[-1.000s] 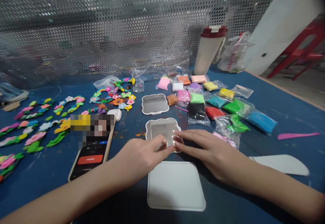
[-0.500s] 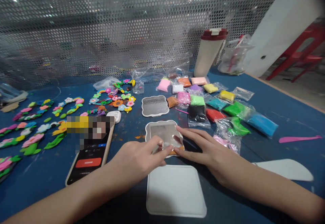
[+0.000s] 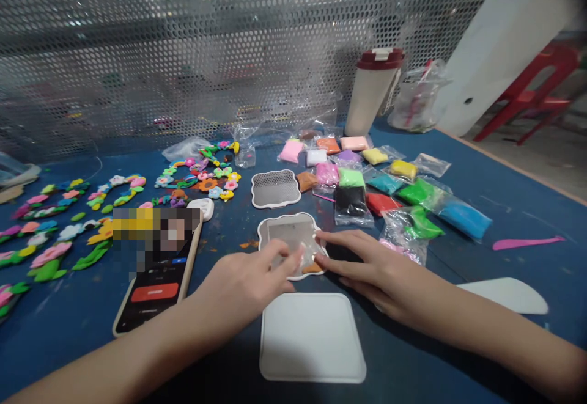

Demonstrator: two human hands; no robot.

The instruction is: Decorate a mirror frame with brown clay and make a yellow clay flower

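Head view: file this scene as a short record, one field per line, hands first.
Left hand: fingers over the near mirror; any grip unclear
Right hand: fingertips at that mirror's right edge
On near mirror: orange-brown patch, lower right
Beyond it: far mirror, also wavy-edged
Nearer the person: white board, rounded corners
Left side: phone, partly pixelated; flower pieces
Right side: coloured packets, pink tool, white blade
Back: red-lidded cup, perforated screen

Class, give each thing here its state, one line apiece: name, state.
Near mirror: flat, partly hidden
Left hand: bent over near mirror
Right hand: spread at near mirror's right edge
Far mirror: flat
Phone: screen lit
Tumbler: upright, lidded
Packets: mostly filled
Flowers: laid out
Pink tool: flat
White board: flat
Chair: upright
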